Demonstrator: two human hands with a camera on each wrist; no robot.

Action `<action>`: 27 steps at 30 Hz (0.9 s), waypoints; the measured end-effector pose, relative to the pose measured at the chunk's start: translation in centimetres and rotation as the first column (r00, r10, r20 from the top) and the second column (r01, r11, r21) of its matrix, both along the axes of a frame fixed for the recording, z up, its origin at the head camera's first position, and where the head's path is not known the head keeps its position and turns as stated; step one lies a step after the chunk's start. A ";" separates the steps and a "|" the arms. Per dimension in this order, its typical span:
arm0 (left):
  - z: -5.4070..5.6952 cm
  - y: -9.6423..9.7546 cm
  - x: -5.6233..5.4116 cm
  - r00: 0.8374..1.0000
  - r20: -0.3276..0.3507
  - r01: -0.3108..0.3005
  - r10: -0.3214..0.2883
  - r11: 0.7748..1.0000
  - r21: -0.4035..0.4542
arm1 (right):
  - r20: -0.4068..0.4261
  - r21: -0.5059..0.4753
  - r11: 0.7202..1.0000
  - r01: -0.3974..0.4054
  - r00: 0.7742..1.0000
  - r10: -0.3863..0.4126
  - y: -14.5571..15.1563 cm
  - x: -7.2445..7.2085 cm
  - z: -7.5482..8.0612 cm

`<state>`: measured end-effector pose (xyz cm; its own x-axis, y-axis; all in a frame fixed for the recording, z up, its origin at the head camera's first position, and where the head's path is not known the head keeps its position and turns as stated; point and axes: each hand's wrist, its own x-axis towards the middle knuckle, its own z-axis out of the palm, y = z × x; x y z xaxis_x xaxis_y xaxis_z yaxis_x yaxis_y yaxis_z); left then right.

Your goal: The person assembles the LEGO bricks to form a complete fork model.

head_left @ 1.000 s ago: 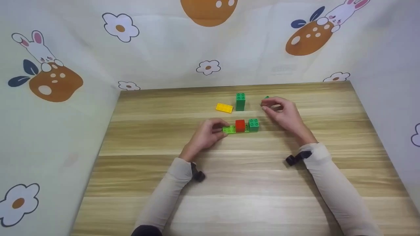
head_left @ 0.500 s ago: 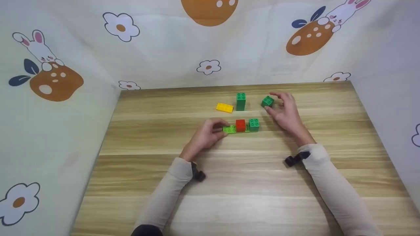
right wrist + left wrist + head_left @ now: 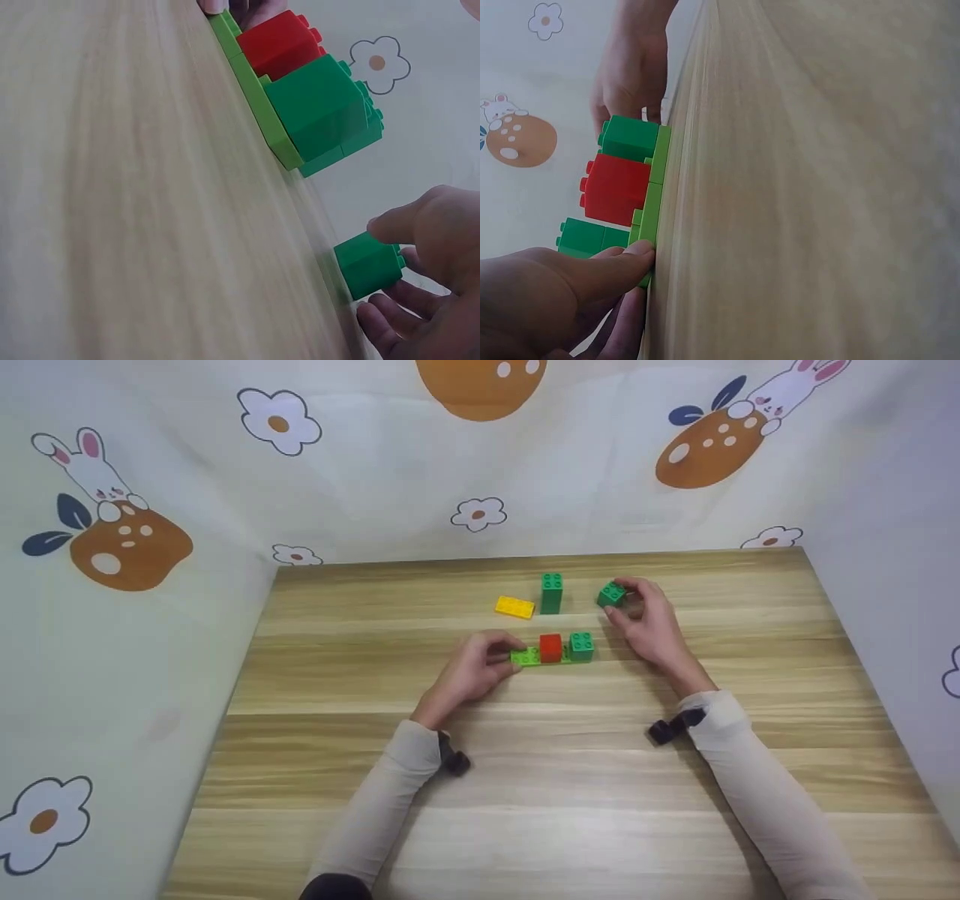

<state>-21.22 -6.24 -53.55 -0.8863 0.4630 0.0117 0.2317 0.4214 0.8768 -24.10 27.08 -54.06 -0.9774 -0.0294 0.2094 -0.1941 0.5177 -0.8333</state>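
My left hand [image 3: 471, 669] pinches the left end of a flat light green brick plate [image 3: 526, 657] on the table, thumb along its near side. On the plate stand a red brick [image 3: 550, 648] and, at its right end, a green brick [image 3: 581, 646]. At the back right, my right hand [image 3: 654, 628] holds a loose green brick [image 3: 611, 594] between thumb and fingers. In the right wrist view, the thumb lies against one side of that loose brick [image 3: 369, 265], with the fingers curled around the far side; it sits at the tabletop, turned at an angle.
Behind the plate, a tall green brick stack [image 3: 551, 594] stands upright. Left of it, a yellow brick plate [image 3: 514, 607] lies flat. The wooden table [image 3: 525, 795] meets patterned cloth walls [image 3: 375, 495] at the back and sides.
My right hand first covered the loose green brick, then spread its fingers off it, and now has them around it again. The left hand and the plate have stayed in place.
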 end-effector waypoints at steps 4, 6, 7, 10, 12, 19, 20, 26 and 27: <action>0.1 0.0 0.0 1.000 0.010 -0.008 0.008 1.000 -0.019 | 0.014 -0.013 1.000 0.003 1.000 -0.003 0.0 0.0 0.0; 0.1 0.0 0.0 1.000 0.015 -0.011 0.011 1.000 -0.026 | 0.023 -0.022 1.000 0.007 1.000 -0.006 0.0 0.1 0.1; 0.1 0.0 0.0 1.000 0.017 -0.012 0.012 1.000 -0.027 | 0.026 -0.025 1.000 0.009 1.000 -0.008 0.0 0.1 0.1; 0.1 0.0 0.0 1.000 0.017 -0.012 0.013 1.000 -0.026 | 0.037 -0.032 0.999 0.010 0.999 -0.008 0.0 0.1 0.1; 0.0 0.1 0.0 1.000 0.014 -0.013 0.013 1.000 -0.027 | 0.039 -0.034 0.999 0.008 0.999 -0.007 0.0 0.1 0.2; -0.1 0.1 0.0 1.000 0.012 -0.011 0.011 1.000 -0.013 | 0.049 -0.046 0.999 0.000 0.999 0.002 0.0 0.1 0.2; -0.1 0.1 0.0 1.000 0.010 -0.011 0.011 1.000 -0.016 | 0.050 -0.048 0.999 0.000 0.999 0.003 0.0 0.1 0.2; 0.0 0.0 0.0 1.000 0.004 -0.006 0.006 1.000 -0.017 | 0.062 -0.030 0.999 0.009 0.998 -0.007 0.0 0.3 0.3; 0.0 0.0 0.0 1.000 0.003 -0.006 0.006 1.000 -0.015 | 0.064 -0.020 1.000 0.010 0.998 -0.008 0.0 0.3 0.3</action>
